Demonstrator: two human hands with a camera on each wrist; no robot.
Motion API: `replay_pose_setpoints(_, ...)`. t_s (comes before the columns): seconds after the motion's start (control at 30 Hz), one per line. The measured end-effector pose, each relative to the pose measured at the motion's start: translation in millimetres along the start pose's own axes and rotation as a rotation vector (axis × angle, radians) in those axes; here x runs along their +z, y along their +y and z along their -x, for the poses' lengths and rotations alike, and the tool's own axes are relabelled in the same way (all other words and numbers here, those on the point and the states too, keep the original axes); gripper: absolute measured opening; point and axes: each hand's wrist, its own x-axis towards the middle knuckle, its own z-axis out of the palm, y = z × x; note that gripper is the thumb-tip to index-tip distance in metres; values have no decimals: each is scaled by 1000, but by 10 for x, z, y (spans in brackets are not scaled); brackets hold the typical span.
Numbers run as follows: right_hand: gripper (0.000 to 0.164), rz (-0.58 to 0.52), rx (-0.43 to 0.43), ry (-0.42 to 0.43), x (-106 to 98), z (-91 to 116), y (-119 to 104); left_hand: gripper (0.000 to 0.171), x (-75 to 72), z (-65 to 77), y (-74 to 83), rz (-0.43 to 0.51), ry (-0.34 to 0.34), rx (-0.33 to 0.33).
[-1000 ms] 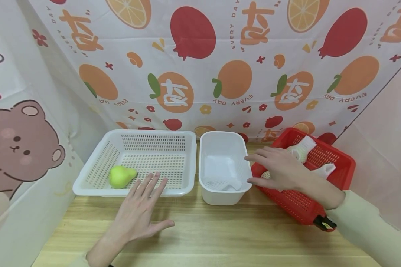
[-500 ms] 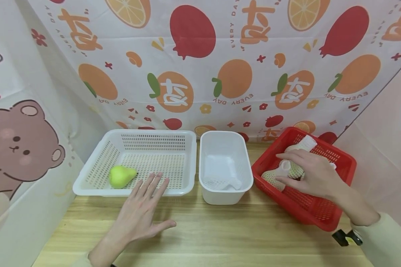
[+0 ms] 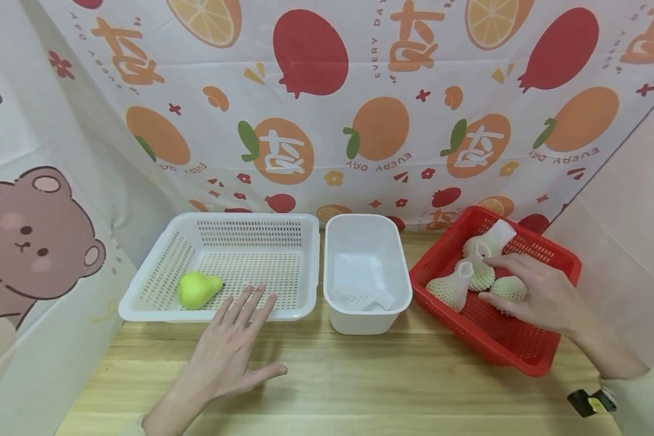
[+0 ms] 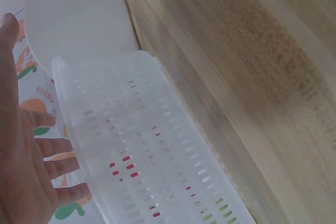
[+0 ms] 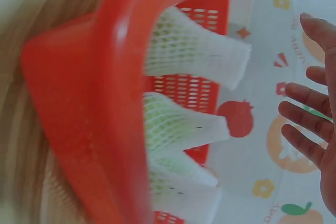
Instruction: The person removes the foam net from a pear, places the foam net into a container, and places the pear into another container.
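Right hand (image 3: 545, 297) over red basket (image 3: 485, 346), whole pear (image 3: 197, 290) in head view only

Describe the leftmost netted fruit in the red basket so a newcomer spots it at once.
In the head view, the red basket stands at the right of the wooden table, past the narrow white bin. Along the basket's left wall lies the netted fruit, closer to that bin than any other.

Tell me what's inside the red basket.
Inside the red basket, four net-wrapped fruits can be seen. The right hand covers part of one; whatever lies beneath that hand or under the fruits is hidden.
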Motion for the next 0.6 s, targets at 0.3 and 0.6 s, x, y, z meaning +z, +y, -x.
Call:
replay_pose_setpoints(0.3, 78, 22, 67, -241, 165, -18, 106, 113, 1, 13, 7, -6, 9, 2)
replay_pose_setpoints(0.6, 69, 93, 43, -302, 261, -84, 235, 113, 1, 45, -3, -5, 15, -5)
